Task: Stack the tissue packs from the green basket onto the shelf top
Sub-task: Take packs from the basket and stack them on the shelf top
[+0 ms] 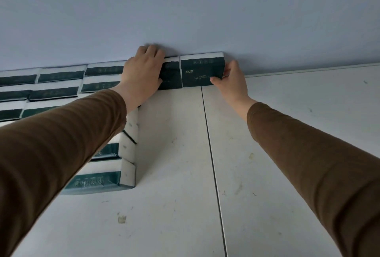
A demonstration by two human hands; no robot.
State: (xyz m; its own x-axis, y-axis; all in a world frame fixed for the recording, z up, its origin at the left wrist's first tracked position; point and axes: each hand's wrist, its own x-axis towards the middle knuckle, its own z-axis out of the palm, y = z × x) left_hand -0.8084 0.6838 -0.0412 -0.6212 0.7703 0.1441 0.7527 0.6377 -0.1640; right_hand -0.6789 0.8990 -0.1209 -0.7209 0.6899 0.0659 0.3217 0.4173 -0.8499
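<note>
Two dark green and white tissue packs stand side by side on the white shelf top, against the pale blue wall. My left hand lies over the left pack, fingers curled over its top and thumb on its front. My right hand pinches the lower right corner of the right pack. Several more packs lie in rows along the wall to the left, and others are stacked nearer me under my left arm. The green basket is out of view.
A dark seam runs across the shelf top from the packs toward me. The white surface right of the seam carries a few small marks. The wall closes off the back.
</note>
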